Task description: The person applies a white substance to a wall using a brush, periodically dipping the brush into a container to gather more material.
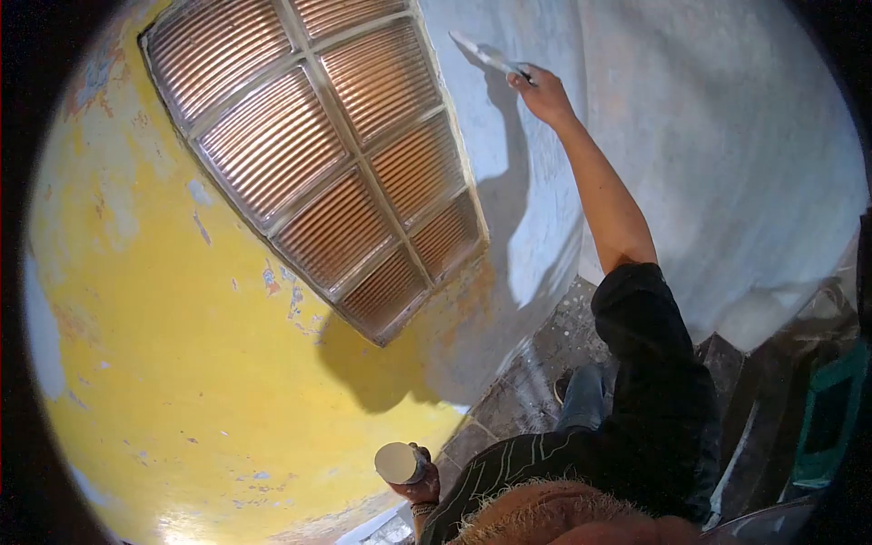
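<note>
Presently, right hand [543, 96] clamps flat grey metal scraper [481, 53], blade running up-left from fingers [522, 80]; left hand [423, 489] grips round pale tub [397, 462].

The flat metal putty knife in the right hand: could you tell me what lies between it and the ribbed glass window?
Head view: only bare pale blue wall separates the putty knife from the window.

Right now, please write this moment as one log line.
right hand: holds scraper against pale wall | left hand: holds round tub | window: left of scraper
</note>
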Tool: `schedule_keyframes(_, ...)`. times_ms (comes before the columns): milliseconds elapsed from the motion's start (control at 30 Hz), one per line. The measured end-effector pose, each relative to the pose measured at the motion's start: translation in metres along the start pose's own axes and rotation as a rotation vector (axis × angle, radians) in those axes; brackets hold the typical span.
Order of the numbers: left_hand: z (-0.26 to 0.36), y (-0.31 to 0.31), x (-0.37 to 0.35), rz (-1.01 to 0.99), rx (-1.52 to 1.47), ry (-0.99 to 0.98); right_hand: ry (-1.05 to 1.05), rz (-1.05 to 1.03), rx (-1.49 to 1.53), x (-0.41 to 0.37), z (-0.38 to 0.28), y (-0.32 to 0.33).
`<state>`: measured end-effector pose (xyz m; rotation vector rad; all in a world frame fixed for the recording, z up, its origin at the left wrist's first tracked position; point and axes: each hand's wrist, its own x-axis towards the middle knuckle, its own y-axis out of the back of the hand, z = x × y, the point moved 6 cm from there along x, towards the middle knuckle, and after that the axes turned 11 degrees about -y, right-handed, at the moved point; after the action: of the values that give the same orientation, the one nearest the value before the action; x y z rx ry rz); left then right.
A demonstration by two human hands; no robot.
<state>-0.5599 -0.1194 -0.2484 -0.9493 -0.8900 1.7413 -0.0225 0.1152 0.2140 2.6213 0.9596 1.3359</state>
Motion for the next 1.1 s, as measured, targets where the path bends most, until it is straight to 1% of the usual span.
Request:
schedule_keyframes(67,0.005,-0.003,0.003,-0.046,0.079,-0.107,-0.041,-0.034,-0.033,-0.030,0.026,-0.017)
schedule_keyframes(100,0.007,0.009,0.010,-0.044,0.085,-0.100,-0.019,-0.028,-0.078,-0.055,0.046,-0.027)
schedule_keyframes(167,-0.008,0.024,0.020,-0.223,-0.360,0.331,-0.128,-0.148,-0.239,-0.128,0.100,-0.053)
schedule_keyframes(200,-0.008,0.021,0.016,-0.215,-0.361,0.338,-0.102,-0.145,-0.210,-0.169,0.139,-0.068)
schedule_keyframes(233,-0.005,0.012,0.012,-0.185,-0.259,0.244,-0.116,-0.213,-0.239,-0.206,0.160,-0.074)
schedule_keyframes(267,0.000,0.009,0.011,-0.157,-0.154,0.149,-0.187,-0.231,-0.181,-0.236,0.158,-0.064)
schedule_keyframes(300,-0.003,0.019,0.017,-0.153,-0.153,0.151,-0.257,-0.247,-0.120,-0.253,0.153,-0.057)
schedule_keyframes(367,0.012,0.034,0.031,-0.446,0.464,-0.294,-0.285,-0.233,-0.130,-0.244,0.160,-0.055)
schedule_keyframes(400,0.016,0.035,0.031,-0.439,0.475,-0.285,-0.315,-0.218,-0.137,-0.234,0.166,-0.054)
schedule_keyframes(433,0.007,0.034,0.028,-0.354,0.080,0.066,-0.206,-0.112,-0.177,-0.211,0.162,-0.053)
schedule_keyframes(467,-0.003,0.026,0.019,-0.244,-0.321,0.404,-0.184,-0.113,-0.143,-0.185,0.124,-0.039)
schedule_keyframes(500,0.006,0.018,0.019,-0.254,0.067,-0.042,-0.140,-0.030,-0.050,-0.162,0.092,-0.028)
schedule_keyframes(533,0.004,0.010,0.018,-0.273,0.034,-0.024,-0.114,0.004,0.036,-0.145,0.067,-0.020)
schedule_keyframes(567,0.004,0.006,0.015,-0.291,0.003,-0.007,-0.164,0.003,0.062,-0.130,0.061,-0.022)
schedule_keyframes(600,0.004,0.007,0.013,-0.283,0.011,-0.001,-0.213,0.005,0.088,-0.118,0.063,-0.025)
schedule_keyframes(667,0.002,0.010,0.012,-0.230,-0.060,0.039,-0.247,0.017,0.081,-0.112,0.075,-0.030)
schedule_keyframes(700,0.005,0.009,0.010,-0.231,-0.053,0.044,-0.267,0.032,0.080,-0.111,0.081,-0.031)
schedule_keyframes(767,0.008,0.006,0.006,-0.253,-0.089,0.118,-0.296,0.060,0.090,-0.111,0.094,-0.032)
schedule_keyframes(833,0.012,0.011,0.012,-0.238,-0.072,0.089,-0.324,0.084,0.100,-0.114,0.106,-0.032)
schedule_keyframes(867,0.015,0.014,0.015,-0.221,-0.060,0.056,-0.339,0.050,0.083,-0.116,0.113,-0.035)
schedule_keyframes(900,0.015,0.016,0.014,-0.219,-0.055,0.057,-0.355,0.014,0.066,-0.120,0.120,-0.039)
schedule_keyframes(967,0.015,0.005,0.007,-0.270,-0.080,0.076,-0.208,-0.024,-0.071,-0.152,0.148,-0.059)
schedule_keyframes(1033,0.015,-0.002,0.003,-0.262,-0.114,0.096,-0.347,-0.144,-0.140,-0.222,0.205,-0.087)
schedule_keyframes(1067,0.013,-0.006,0.002,-0.254,-0.163,0.108,-0.438,-0.187,-0.080,-0.267,0.218,-0.091)
schedule_keyframes(1100,0.012,-0.008,0.003,-0.251,-0.168,0.103,-0.693,-0.319,-0.073,-0.317,0.234,-0.099)
